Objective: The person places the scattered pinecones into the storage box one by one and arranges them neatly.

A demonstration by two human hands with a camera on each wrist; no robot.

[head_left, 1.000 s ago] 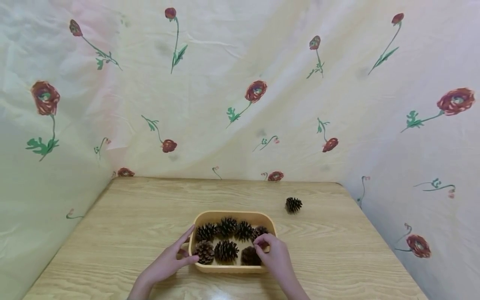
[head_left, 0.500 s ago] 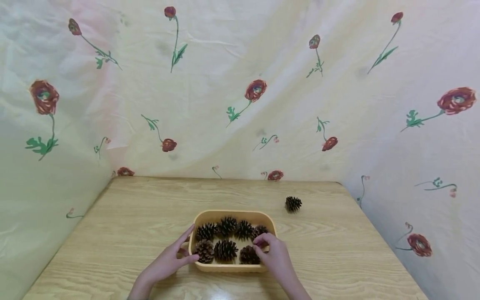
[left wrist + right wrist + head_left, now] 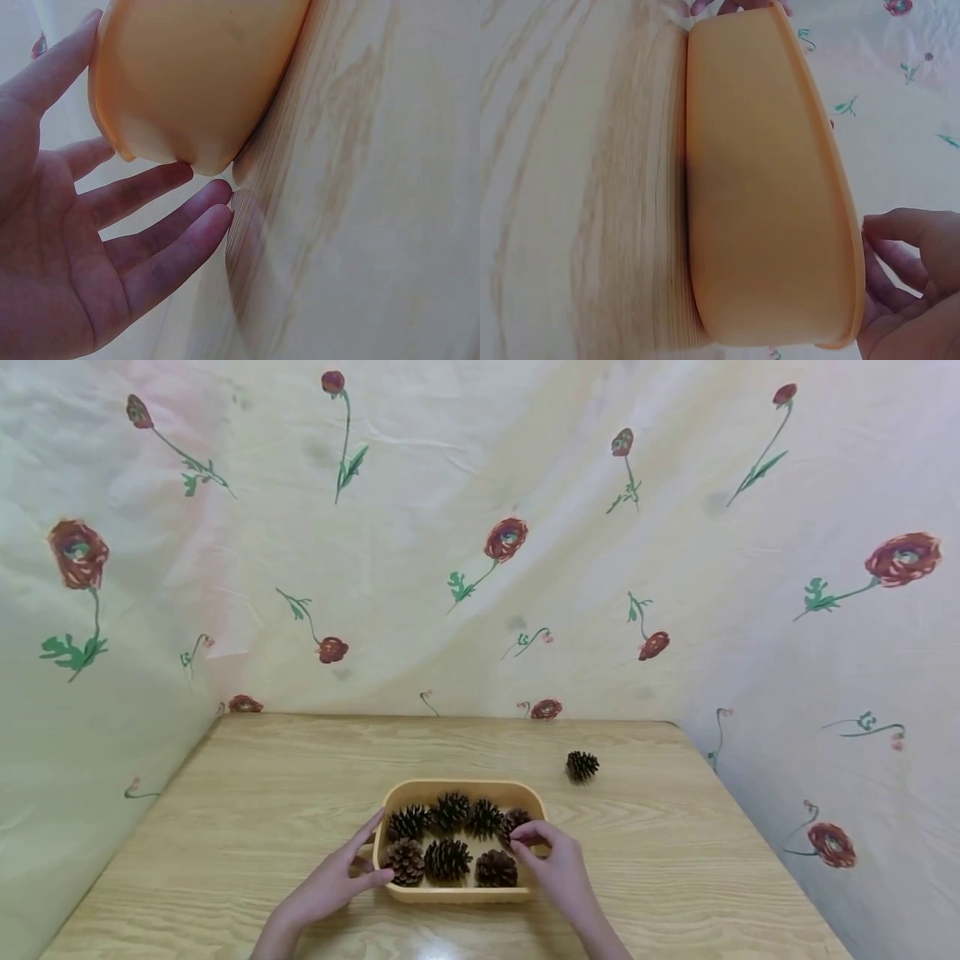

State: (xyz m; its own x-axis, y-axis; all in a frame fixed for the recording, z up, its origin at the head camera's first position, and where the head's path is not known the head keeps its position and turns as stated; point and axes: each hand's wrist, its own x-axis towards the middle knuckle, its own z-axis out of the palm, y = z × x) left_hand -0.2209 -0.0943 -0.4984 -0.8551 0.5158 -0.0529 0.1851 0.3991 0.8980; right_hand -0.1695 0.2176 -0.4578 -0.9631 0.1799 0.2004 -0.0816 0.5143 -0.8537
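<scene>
A yellow-orange rectangular container (image 3: 420, 897) stands on the table with several brown pinecones inside. My left hand (image 3: 330, 881) touches its left end, thumb at the near corner and fingers extended along the side. In the left wrist view, the left hand's fingers (image 3: 142, 191) reach the container's outer wall with the palm free. My right hand (image 3: 551, 860) is over the right rim, fingers bent, tips just beside the back-right pinecone (image 3: 516, 825). Whether they pinch it is hidden. The front-right pinecone (image 3: 497, 868) lies just left of the thumb, apart from it.
One loose pinecone (image 3: 582, 766) lies on the wooden table (image 3: 300, 768), behind and right of the container. Fabric (image 3: 420, 527) printed with red flowers hangs along the back and both sides of the table.
My right hand has drawn slightly right and away from the front-right pinecone, which now shows fully. The left hand keeps its place at the container. The head view has shifted slightly.
</scene>
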